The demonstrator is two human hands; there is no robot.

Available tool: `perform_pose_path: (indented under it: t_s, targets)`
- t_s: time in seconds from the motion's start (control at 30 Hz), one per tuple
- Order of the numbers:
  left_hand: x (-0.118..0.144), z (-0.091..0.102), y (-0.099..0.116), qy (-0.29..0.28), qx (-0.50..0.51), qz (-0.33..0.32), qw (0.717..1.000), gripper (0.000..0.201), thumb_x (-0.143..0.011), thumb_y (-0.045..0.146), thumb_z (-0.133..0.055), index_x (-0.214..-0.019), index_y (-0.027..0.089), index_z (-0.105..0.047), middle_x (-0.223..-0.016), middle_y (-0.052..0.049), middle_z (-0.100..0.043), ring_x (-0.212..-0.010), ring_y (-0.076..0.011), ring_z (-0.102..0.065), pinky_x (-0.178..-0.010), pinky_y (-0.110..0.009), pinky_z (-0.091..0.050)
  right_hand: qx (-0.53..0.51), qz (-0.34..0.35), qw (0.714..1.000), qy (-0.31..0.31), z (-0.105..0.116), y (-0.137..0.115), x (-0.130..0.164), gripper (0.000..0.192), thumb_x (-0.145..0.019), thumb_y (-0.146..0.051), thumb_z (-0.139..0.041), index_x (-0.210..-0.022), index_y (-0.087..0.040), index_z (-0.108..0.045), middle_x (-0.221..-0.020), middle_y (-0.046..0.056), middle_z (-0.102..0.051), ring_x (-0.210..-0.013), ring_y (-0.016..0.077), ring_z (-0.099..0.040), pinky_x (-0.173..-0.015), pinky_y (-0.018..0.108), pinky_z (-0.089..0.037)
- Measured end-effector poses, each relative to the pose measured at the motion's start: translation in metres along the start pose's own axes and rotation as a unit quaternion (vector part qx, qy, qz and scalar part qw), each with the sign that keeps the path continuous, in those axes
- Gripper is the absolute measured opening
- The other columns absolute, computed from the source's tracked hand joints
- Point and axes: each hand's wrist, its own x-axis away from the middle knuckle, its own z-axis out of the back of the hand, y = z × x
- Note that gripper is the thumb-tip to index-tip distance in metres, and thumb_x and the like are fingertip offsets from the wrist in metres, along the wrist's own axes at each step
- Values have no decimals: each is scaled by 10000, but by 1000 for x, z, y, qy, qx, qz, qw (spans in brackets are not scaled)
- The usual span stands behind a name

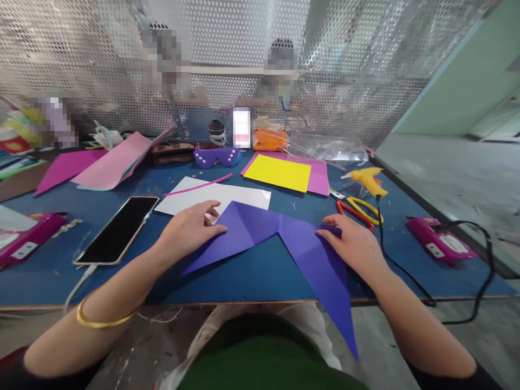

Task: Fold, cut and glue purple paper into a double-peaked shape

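A purple folded paper cutout (312,249) with two wing-like sides lies before me, its right tip hanging past the table's front edge. My left hand (195,225) is at its left side, thumb touching the paper and fingers apart. At the upper right edge, my right hand (351,241) pinches the purple paper between thumb and fingers, where the edge curls up. Beneath the cutout's left side lies a white sheet (239,196), with a thin magenta strip (199,184) across it.
Red-and-yellow-handled scissors (361,211) and a yellow glue gun (368,180) lie to the right. A phone (117,230) rests at left. Yellow paper (278,172), purple paper glasses (217,157) and pink sheets (114,162) lie farther back. Magenta power strips (441,238) flank the blue table.
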Motion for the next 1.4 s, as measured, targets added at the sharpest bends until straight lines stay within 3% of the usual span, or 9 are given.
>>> perform_pose_path:
  t_s: [0.1,0.27,0.47,0.8,0.93,1.07,1.17,1.27,1.4]
  targets:
    - [35,-9,4,71,-178,-125,973,488,-883,408,-592,-1334,228,-639,-1412,-123,-615,-1362,-392,-495,-1145,-578,-356,18,7,1000,5,1,0,9,265,-883,-434,-599,-1041,-234,-669,-1054,69,-747,-887,284,-720,-683,363,-503]
    - [81,-58,11,13,-257,-316,913,683,-956,630,-465,-1514,235,-447,-1576,-106,-446,-1459,-329,-406,-1183,-521,-360,32,21,999,22,2,-1,28,313,-928,-500,-538,-1050,-246,-675,-993,57,-735,-754,247,-700,-633,346,-485]
    - [75,-95,17,-27,-239,-332,912,957,-875,785,-443,-1578,150,-309,-1599,-169,-384,-1495,-355,-332,-1220,-532,-288,45,15,997,55,3,-1,47,375,-957,-555,-469,-1043,-256,-679,-1006,51,-731,-619,198,-663,-558,331,-451]
    - [71,-97,19,-68,-253,-330,907,953,-880,792,-418,-1561,129,-344,-1603,-176,-368,-1489,-365,-340,-1197,-561,-321,-31,-45,998,37,3,2,48,416,-927,-584,-494,-1097,-269,-705,-1080,50,-748,-568,189,-649,-568,358,-485]
    - [76,-95,17,-22,-189,-336,923,775,-898,649,-575,-1496,168,-468,-1551,-153,-469,-1435,-352,-435,-1163,-543,-393,-123,-65,990,11,7,5,41,299,-880,-536,-552,-913,-294,-724,-941,28,-772,-793,263,-722,-666,374,-530]
    - [83,-89,21,26,-12,-235,972,258,-946,434,-600,-1075,277,-759,-1142,-79,-762,-1076,-277,-699,-953,-442,-563,-190,-92,977,22,11,1,37,240,-817,-505,-598,-785,-291,-702,-803,22,-762,-750,277,-707,-695,393,-530]
    - [84,-83,33,-101,159,-72,979,203,-895,462,-653,-920,307,-782,-997,-57,-784,-928,-254,-729,-825,-387,-597,-233,-99,967,36,15,-8,36,222,-796,-474,-610,-734,-279,-697,-749,19,-742,-702,257,-678,-666,364,-527]
    - [79,-81,49,-234,332,70,911,357,-801,481,-749,-1106,294,-757,-1139,-66,-763,-1059,-258,-712,-929,-379,-574,-251,-99,961,57,19,-17,35,242,-819,-464,-595,-741,-259,-699,-775,24,-735,-727,238,-668,-670,334,-524]
    - [70,-87,62,-188,501,170,828,349,-752,479,-801,-934,188,-738,-1072,-120,-761,-1085,-261,-703,-1006,-376,-541,-262,-107,953,109,26,-22,34,260,-836,-471,-600,-770,-239,-696,-768,22,-711,-713,217,-633,-675,320,-501]
